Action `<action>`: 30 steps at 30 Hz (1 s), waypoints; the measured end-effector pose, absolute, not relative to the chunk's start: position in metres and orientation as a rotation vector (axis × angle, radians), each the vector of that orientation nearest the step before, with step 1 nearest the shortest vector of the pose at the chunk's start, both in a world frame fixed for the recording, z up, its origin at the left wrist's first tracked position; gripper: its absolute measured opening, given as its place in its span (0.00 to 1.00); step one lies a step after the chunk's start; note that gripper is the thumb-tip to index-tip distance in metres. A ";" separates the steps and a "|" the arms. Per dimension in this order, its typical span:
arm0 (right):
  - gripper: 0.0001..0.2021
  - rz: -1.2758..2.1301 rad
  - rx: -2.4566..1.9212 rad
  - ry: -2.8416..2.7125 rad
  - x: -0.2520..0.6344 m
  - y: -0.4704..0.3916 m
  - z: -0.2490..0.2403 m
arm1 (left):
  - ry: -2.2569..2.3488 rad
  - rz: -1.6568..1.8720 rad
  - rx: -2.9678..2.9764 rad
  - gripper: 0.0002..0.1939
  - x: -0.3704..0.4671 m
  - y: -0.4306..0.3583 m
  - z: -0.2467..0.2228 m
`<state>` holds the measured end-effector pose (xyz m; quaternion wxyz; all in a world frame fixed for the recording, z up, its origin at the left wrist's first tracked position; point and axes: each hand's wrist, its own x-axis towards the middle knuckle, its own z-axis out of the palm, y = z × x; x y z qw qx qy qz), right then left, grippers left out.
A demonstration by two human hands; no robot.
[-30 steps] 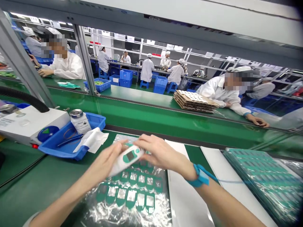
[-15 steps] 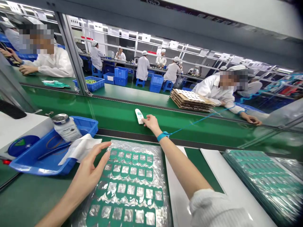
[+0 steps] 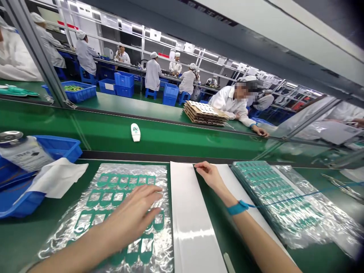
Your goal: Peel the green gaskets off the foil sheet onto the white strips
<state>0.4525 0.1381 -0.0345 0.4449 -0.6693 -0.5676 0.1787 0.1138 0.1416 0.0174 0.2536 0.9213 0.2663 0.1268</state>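
Note:
My left hand (image 3: pixel 139 206) is open, fingers stretched out, over a clear plastic sheet (image 3: pixel 163 174) holding rows of green frame-shaped pieces (image 3: pixel 118 180). Whether it touches the sheet I cannot tell. My right hand (image 3: pixel 209 174) wears a blue wrist strap (image 3: pixel 237 207); its fingers are slightly bent and apart, by the top right corner of a long white strip (image 3: pixel 189 204). Nothing shows between them. A white bottle-shaped item (image 3: pixel 135 132) with a green label lies on the green belt (image 3: pixel 162 138) beyond, apart from both hands.
A blue tray (image 3: pixel 68 146) at left holds a bottle (image 3: pixel 25 151) and a white cloth (image 3: pixel 57 178). A second white strip (image 3: pixel 226 172) and a stack of green sheets (image 3: pixel 264 185) lie at right. Across the belt, a person leans near stacked cardboard (image 3: pixel 204 112).
My right hand has left the white bottle-shaped item on the belt and come back to the white strip. My left hand has moved right across the plastic sheet. The view has turned right.

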 end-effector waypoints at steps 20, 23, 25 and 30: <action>0.09 0.369 -1.598 -1.704 0.436 0.134 -0.050 | 0.625 -0.066 3.021 0.33 0.213 0.141 -0.003; 0.09 0.371 -1.608 -1.715 0.436 0.135 -0.051 | 0.620 -0.048 3.020 0.33 0.213 0.141 -0.003; 0.09 0.374 -1.615 -1.714 0.435 0.136 -0.051 | 0.615 -0.030 3.019 0.32 0.212 0.141 -0.005; 0.07 0.369 -1.637 -1.699 0.432 0.138 -0.048 | 0.609 0.021 3.010 0.30 0.211 0.142 -0.007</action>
